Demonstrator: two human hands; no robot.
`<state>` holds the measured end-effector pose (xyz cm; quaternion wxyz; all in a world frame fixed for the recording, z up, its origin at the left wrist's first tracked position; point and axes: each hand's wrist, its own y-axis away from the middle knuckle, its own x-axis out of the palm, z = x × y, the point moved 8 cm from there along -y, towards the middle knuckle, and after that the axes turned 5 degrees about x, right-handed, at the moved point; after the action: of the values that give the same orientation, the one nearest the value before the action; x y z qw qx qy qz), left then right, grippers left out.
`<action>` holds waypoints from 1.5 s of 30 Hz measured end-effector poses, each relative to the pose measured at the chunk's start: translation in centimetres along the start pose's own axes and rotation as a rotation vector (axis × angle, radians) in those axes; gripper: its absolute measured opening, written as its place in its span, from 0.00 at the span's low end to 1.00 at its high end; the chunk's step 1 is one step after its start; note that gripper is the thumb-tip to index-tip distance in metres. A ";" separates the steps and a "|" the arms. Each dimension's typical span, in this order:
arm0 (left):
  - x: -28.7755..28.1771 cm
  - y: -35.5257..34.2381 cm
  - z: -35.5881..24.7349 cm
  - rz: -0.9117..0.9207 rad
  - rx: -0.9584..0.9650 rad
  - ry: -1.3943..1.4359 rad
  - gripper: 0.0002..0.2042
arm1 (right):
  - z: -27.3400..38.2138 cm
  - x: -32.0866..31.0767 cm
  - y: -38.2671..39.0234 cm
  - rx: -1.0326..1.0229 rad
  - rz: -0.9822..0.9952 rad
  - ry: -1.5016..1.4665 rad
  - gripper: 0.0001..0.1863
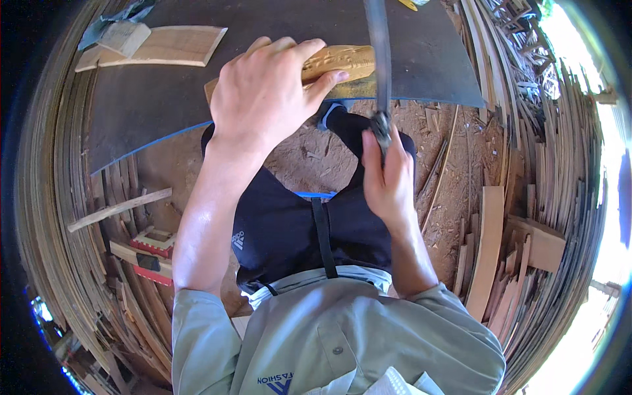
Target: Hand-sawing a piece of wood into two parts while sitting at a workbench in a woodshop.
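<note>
My left hand (263,92) is closed over a yellowish wood block (345,61), with its thumb along the near side. The block's upper face is rough and dented, and my palm hides its left part. It rests at the near edge of the dark tabletop (283,29). In my right hand (390,171) is the dark handle of a long, narrow-bladed tool (378,46). Its metal blade points away from me, close beside the block's right end. Motion smears the blade, so I cannot tell whether it has teeth or touches the block.
A pale board (181,46) and a smaller wood block (124,38) lie at the table's far left. Stacked wood strips (563,164) line both sides. On the left, a phone (148,262) sits by a red and white box (157,241). Wood scraps litter the dirt floor (316,161).
</note>
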<state>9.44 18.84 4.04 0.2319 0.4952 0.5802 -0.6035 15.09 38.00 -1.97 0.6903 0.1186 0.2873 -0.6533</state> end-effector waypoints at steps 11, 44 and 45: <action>-0.4 -0.7 -0.5 0.011 -0.052 0.044 0.22 | 0.4 0.9 -4.8 0.030 -0.016 0.007 0.15; 0.1 -1.0 -0.9 0.056 0.057 0.100 0.21 | 0.1 2.2 -3.2 0.005 0.066 0.081 0.13; 0.1 -1.0 -1.0 0.058 0.060 0.099 0.21 | -0.1 2.4 -3.2 0.021 0.087 0.067 0.13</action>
<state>8.84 20.06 4.60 0.2054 0.5480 0.5578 -0.5885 11.95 35.68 -2.68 0.7067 0.1601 0.2981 -0.6214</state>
